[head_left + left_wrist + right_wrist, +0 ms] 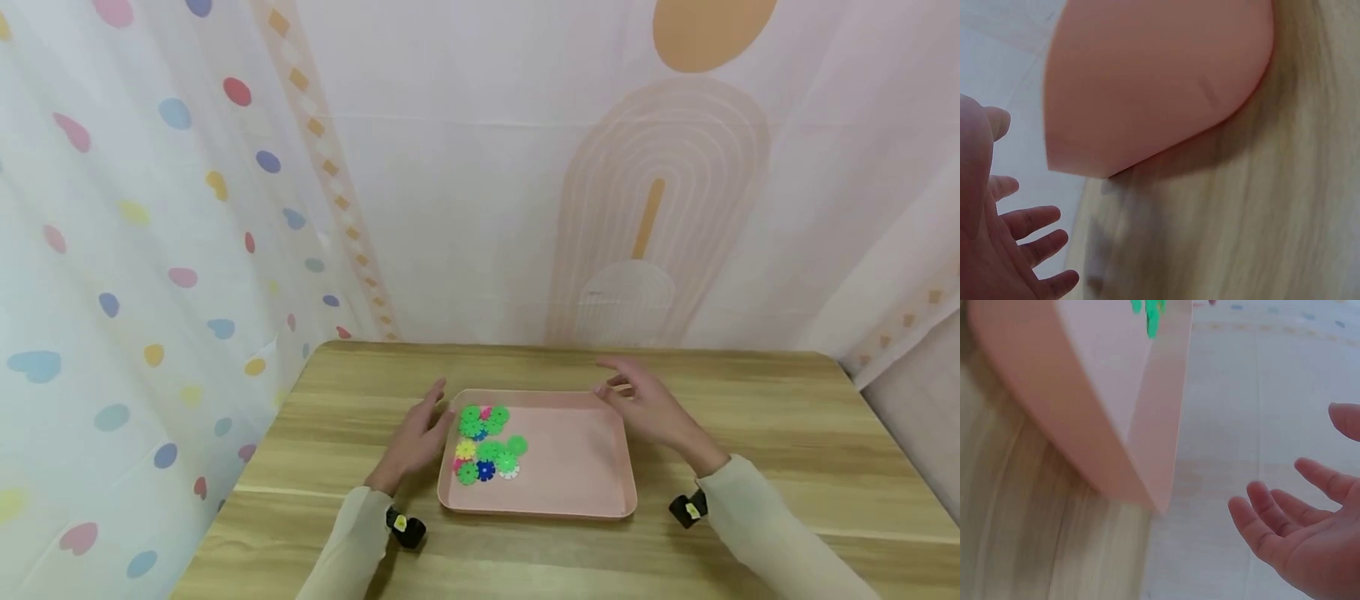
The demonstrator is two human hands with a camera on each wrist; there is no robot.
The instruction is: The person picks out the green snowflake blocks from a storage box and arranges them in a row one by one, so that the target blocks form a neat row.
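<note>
A pink rectangular tray (570,462) lies on the table between my two hands. Notched plastic discs (491,451), mostly green with some yellow, blue, pink and white, are bunched along its left side. My left hand (416,437) hovers beside the tray's left wall, its fingers loosely spread and holding nothing. In the left wrist view, a gap shows between those fingers and the tray's outer wall (1160,75). By the far right corner is my right hand (652,406), fingers apart and slightly bent, with nothing in them. The right wrist view shows this hand (1310,531) apart from the tray.
The wood-grain table (525,558) extends on every side of the tray. Behind it hangs a pale patterned curtain (465,208), with another dotted part at the left. Each wrist wears a small black camera (407,532).
</note>
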